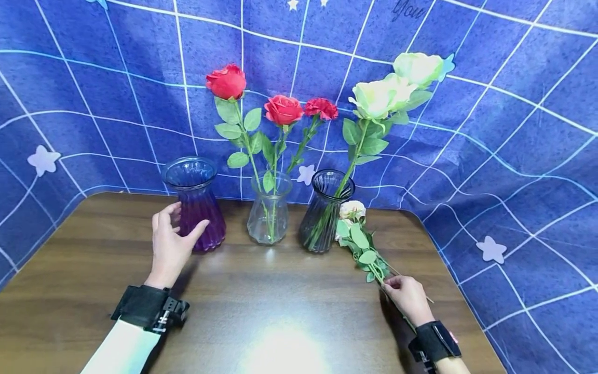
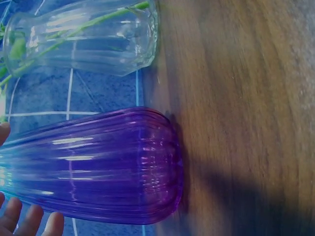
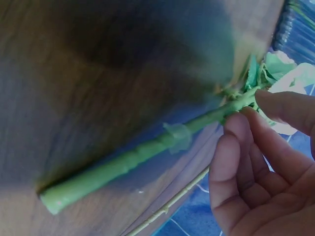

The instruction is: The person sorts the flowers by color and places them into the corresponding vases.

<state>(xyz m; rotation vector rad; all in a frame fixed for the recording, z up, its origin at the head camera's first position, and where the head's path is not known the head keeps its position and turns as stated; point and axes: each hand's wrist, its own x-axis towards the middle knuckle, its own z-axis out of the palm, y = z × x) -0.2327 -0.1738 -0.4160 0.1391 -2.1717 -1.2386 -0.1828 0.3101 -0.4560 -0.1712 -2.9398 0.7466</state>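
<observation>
A blue-to-purple ribbed glass vase (image 1: 201,218) stands upright at the left of the table. My left hand (image 1: 170,239) is close in front of it, thumb and fingers spread apart on either side; in the left wrist view the fingertips (image 2: 30,221) show at the edge of the purple vase (image 2: 108,167). My right hand (image 1: 408,296) pinches a green flower stem (image 3: 142,152) between thumb and fingers. That stem belongs to pale cream roses (image 1: 352,210) with green leaves, lying on the table at the right. A second, thinner stem (image 3: 170,202) lies beside it.
A clear glass vase (image 1: 257,221) in the middle holds red flowers (image 1: 283,109). Right of it, a dark grey glass vase (image 1: 310,223) holds tall pale green roses (image 1: 374,98). The wooden table (image 1: 224,301) backs onto a blue cloth (image 1: 135,104) with white lines and stars.
</observation>
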